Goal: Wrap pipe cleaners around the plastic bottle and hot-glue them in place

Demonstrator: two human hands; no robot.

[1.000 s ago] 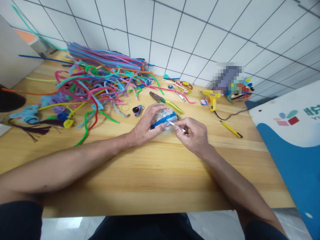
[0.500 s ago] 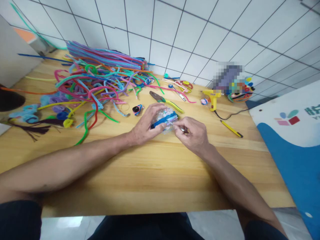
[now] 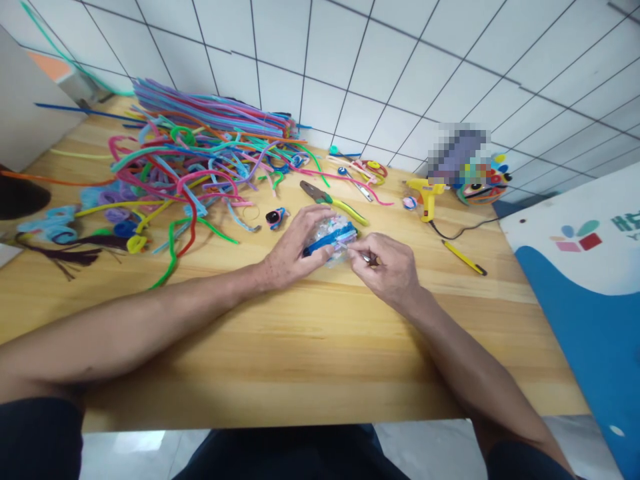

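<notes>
My left hand [image 3: 295, 250] is closed on a clear plastic bag [image 3: 340, 257] with a blue band and pale pink and lilac bits, its thumb across the band's near end. At the bag's right edge is my right hand [image 3: 385, 263], fingers pinched together. A small shiny dark metal tool [image 3: 370, 259] shows within its curled fingers; its kind is hidden. Just beyond the bag lie pliers [image 3: 345, 208] with yellow-green handles. Left of the bag, near the left fingers, sits a small pink and blue piece with a black round front [image 3: 275, 218].
A tangle of coloured pipe cleaners [image 3: 175, 173] covers the back left, with a straight bundle [image 3: 210, 113] behind. Back right stand a yellow glue gun [image 3: 427, 197] with a cord and a colourful ornament [image 3: 480, 187]. A yellow utility knife [image 3: 464, 257] lies at the right. A tiled wall [image 3: 280, 40] closes the back.
Both hands keep nearly the same pose on the bag. The whole view has shifted very slightly; nothing on the table has visibly moved.
</notes>
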